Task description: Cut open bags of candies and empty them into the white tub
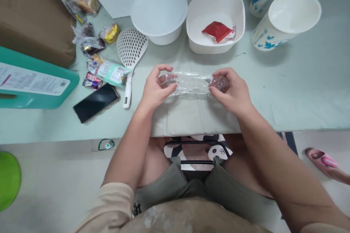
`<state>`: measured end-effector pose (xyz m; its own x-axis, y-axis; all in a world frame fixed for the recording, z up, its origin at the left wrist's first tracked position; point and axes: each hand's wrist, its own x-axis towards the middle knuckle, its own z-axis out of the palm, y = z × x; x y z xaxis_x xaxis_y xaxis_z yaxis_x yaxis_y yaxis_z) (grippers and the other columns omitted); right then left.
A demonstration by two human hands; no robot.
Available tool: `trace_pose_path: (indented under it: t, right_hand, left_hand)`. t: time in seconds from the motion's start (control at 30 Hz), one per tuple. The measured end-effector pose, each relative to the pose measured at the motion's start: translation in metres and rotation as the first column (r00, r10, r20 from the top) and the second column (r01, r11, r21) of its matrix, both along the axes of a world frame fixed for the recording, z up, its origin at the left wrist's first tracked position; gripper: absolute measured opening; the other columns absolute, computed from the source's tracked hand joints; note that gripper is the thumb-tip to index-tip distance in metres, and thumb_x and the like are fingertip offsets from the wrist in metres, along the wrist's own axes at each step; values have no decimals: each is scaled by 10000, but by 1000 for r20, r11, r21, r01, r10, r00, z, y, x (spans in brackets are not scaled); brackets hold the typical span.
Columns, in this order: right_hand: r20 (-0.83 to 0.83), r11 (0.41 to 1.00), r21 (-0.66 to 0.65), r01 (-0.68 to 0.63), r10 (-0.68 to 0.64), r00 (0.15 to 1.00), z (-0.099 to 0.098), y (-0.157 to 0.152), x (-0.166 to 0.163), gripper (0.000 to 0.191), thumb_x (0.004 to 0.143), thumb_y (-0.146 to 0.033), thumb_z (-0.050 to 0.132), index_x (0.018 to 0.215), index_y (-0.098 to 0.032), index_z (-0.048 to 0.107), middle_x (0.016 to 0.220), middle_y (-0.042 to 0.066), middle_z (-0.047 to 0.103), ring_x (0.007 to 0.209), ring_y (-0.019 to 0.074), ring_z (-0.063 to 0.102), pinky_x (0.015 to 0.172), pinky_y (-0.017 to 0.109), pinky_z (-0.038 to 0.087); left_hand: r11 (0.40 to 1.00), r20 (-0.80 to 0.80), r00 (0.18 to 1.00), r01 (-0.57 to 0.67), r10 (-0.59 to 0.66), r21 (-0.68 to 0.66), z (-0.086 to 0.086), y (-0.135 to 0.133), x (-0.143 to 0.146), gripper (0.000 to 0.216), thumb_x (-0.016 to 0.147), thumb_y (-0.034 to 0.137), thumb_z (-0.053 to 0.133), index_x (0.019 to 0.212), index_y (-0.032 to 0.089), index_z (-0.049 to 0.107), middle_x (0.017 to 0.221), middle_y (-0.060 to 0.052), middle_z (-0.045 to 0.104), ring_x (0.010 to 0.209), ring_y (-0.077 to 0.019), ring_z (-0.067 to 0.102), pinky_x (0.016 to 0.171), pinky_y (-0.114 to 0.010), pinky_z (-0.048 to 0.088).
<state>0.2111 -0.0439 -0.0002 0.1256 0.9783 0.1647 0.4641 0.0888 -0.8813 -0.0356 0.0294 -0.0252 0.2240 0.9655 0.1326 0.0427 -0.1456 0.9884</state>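
A crinkled, see-through plastic wrapper or sleeve (193,84) is stretched sideways just above the table's front part. My left hand (156,89) grips its left end between thumb and fingers. At the other end, the fingers and thumb of my right hand (234,90) are closed on the plastic. Light glints off its surface, and I cannot make out anything inside it. Beyond my hands stand a round white tub (160,11) with a translucent lid and a white rectangular container (216,45) holding a red packet (217,31).
A white slotted skimmer (131,49), a phone (96,102) and several snack packets (112,73) lie left, near a green jug (54,96) and cardboard box (35,14). Paper cups (284,22) stand at the back right. Someone's pink slipper (322,160) shows on the floor.
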Motion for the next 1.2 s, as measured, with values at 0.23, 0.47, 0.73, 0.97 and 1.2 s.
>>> trace_pose_path:
  t: [0.23, 0.47, 0.73, 0.97, 1.2]
  right_hand:
    - [-191, 994, -114, 1, -23, 981, -2, 1, 1, 153, 804, -221, 656, 826, -239, 506, 917, 32, 712, 798, 167, 686, 731, 334, 576]
    - [-462, 921, -364, -137, -51, 885, 5, 0, -2, 388, 872, -478, 702, 1111, -294, 458, 709, -61, 602, 628, 171, 706, 555, 279, 549]
    - [-481, 932, -332, -147, -33, 876, 11, 0, -2, 156, 779, -233, 722, 806, -227, 569, 685, -30, 639, 608, 114, 632, 609, 273, 545]
    - [-473, 966, -239, -96, -30, 881, 8, -2, 4, 121, 790, -219, 620, 684, -195, 673, 775, 40, 703, 676, 140, 647, 674, 309, 535]
    - [-180, 962, -265, -65, 17, 984, 11, -7, 6, 204, 752, -291, 791, 823, -229, 610, 769, -4, 693, 685, 154, 613, 689, 323, 503]
  left_hand:
    - [972, 31, 999, -33, 42, -233, 13, -3, 1, 190, 714, 161, 800, 798, 179, 631, 1163, -58, 748, 822, -105, 753, 767, -227, 603]
    - [837, 83, 993, 120, -89, -534, 28, -7, 1, 227, 848, 291, 721, 962, 267, 526, 664, 50, 720, 494, -117, 697, 381, -148, 444]
    - [870, 117, 984, 172, -133, -463, 34, -5, -6, 191, 710, 184, 800, 755, 183, 615, 631, 26, 672, 527, -92, 695, 457, -148, 488]
    - [885, 184, 973, 207, -141, -416, 34, -4, -12, 138, 662, 284, 818, 674, 156, 769, 710, -44, 739, 613, -108, 680, 622, -227, 582]
    - [949, 54, 996, 85, -71, -304, 26, -4, -3, 325, 551, 132, 853, 653, 200, 551, 619, 63, 607, 540, -53, 541, 521, -183, 428]
